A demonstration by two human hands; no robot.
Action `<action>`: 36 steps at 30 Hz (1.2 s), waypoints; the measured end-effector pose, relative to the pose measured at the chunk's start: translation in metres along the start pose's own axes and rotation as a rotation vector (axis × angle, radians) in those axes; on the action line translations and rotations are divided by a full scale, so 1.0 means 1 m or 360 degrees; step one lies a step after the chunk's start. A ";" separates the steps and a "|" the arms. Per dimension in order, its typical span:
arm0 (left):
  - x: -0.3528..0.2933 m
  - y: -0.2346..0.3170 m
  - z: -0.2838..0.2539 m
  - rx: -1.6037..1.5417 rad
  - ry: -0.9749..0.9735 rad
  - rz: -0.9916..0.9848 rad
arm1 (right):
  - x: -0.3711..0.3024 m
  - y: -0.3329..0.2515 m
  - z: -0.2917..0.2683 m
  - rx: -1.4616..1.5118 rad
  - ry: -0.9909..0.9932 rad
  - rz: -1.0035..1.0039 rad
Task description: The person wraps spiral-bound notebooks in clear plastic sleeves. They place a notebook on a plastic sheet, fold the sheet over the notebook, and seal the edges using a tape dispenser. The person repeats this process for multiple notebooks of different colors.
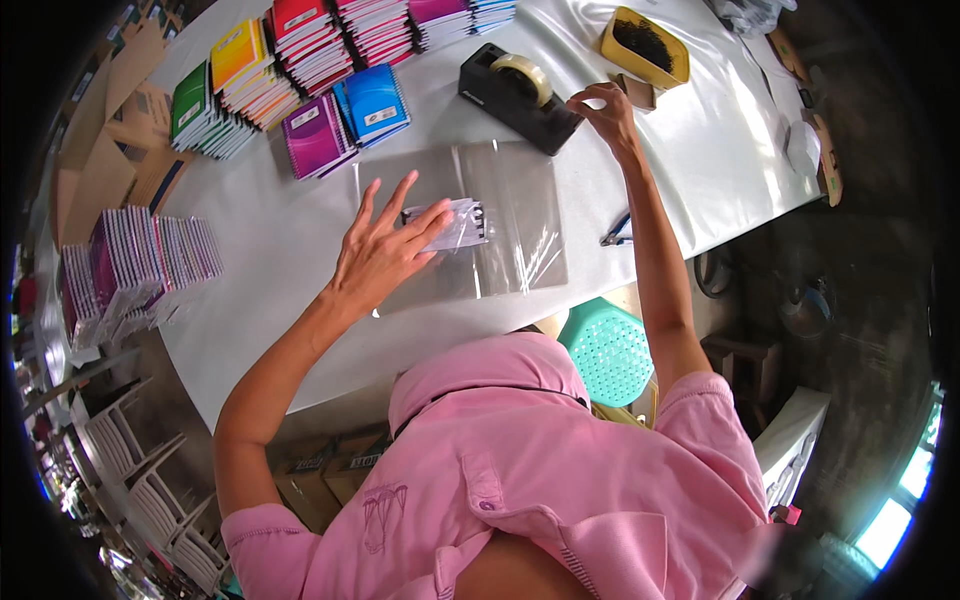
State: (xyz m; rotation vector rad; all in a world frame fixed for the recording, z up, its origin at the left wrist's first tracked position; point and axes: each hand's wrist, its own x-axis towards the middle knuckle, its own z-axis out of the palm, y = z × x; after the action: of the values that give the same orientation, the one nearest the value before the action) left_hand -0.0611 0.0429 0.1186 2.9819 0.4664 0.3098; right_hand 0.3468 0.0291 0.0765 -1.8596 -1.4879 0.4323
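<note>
My left hand (385, 243) rests with fingers spread, its fingertips on a small white label or slip with black marks (462, 224). Beneath this slip lies clear plastic film or bags (525, 215), flat on the table. Thumb and index finger of my right hand (606, 110) are pinched together at the front end of a black tape dispenser (520, 100). A roll of tape (526, 76) sits in the dispenser. Whatever is between those fingertips is too small to make out.
Stacked spiral notebooks (300, 45) stand at the far left, with shrink-wrapped stacks (145, 255) at the left edge. A yellow tub of small black pieces (645, 45) is at the far right. Blue-handled pliers (617, 231) lie near the front edge. A green stool (606, 352) stands below.
</note>
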 end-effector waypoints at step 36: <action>-0.013 0.005 0.005 0.0006 -0.0035 -0.0067 | -0.197 -0.195 0.135 0.1218 0.0139 0.1227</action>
State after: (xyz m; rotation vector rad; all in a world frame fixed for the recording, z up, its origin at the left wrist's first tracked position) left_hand -0.0709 0.0337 0.1122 2.9717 0.5277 0.2722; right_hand 0.0661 -0.0974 0.0864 -1.6837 -0.3653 1.0802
